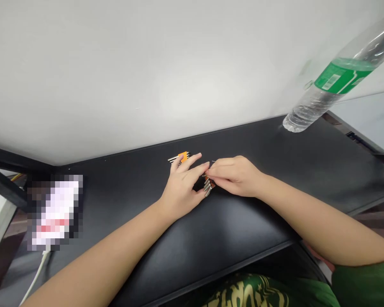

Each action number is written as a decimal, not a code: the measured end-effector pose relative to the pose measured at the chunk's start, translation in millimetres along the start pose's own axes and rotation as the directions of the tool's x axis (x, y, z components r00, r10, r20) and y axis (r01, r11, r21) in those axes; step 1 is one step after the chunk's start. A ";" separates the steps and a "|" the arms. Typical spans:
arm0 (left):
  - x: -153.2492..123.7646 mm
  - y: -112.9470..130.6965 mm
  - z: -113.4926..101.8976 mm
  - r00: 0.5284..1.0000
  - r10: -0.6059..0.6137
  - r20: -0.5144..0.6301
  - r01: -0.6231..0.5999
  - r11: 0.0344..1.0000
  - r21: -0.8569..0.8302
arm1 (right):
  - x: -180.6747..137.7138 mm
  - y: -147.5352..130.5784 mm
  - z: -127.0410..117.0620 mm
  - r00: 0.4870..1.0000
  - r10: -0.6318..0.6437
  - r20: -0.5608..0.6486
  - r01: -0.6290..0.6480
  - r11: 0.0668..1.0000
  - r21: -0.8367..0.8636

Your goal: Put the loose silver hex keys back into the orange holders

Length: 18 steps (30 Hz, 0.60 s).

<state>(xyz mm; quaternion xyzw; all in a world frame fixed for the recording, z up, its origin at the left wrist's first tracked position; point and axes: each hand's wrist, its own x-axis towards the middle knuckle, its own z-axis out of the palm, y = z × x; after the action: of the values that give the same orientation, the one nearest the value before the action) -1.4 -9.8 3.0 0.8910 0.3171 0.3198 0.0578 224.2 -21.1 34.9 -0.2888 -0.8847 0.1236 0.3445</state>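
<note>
Between my two hands is a hex key set (208, 185) in an orange holder, its silver keys pointing toward me. The thumb and index finger of my left hand (182, 192) grip it, while the other fingers of that hand stretch forward. Fingers of my right hand (235, 175) are pinched together at the holder's far side. A thin hex key (213, 161) sticks out beside the right fingertips; most of it is hidden. A second orange hex key set (182, 157) lies on the black tabletop (141, 183), just beyond my left fingers and partly covered by them.
A clear water bottle (331, 85) with a green label stands at the back right, near the white wall (147, 76). On the left lies a pixelated device (56, 209) with a white cable (35, 277). The tabletop's front edge runs close to my body.
</note>
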 end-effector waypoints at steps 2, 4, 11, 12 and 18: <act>0.4 0.8 -0.4 1.000 0.014 0.010 -0.014 1.000 0.006 | 1.0 -2.4 -1.6 0.999 0.033 0.019 -0.033 0.999 0.027; 0.9 1.4 -0.7 1.000 0.013 0.027 -0.013 1.000 0.017 | 2.0 -3.2 -1.4 0.998 0.059 0.028 -0.060 0.997 0.050; 1.1 -0.4 -0.9 1.000 0.006 0.004 -0.006 1.000 0.013 | 0.7 -6.2 6.9 0.999 0.044 -0.024 -0.045 0.997 -0.066; 1.1 -0.7 -1.0 1.000 0.003 -0.001 -0.003 1.000 0.008 | -0.2 -8.3 6.9 1.000 0.019 -0.009 -0.020 0.989 -0.149; 0.0 -1.9 -1.7 1.000 -0.017 0.003 0.017 1.000 0.011 | -3.3 -17.0 -0.1 0.993 0.007 0.116 0.042 0.907 -0.419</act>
<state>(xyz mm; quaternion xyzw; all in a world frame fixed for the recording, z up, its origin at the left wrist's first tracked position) -3.5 -8.4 3.7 0.8891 0.3263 0.3159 0.0560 219.0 -36.7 40.4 -0.3407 -0.9114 -0.0565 0.2239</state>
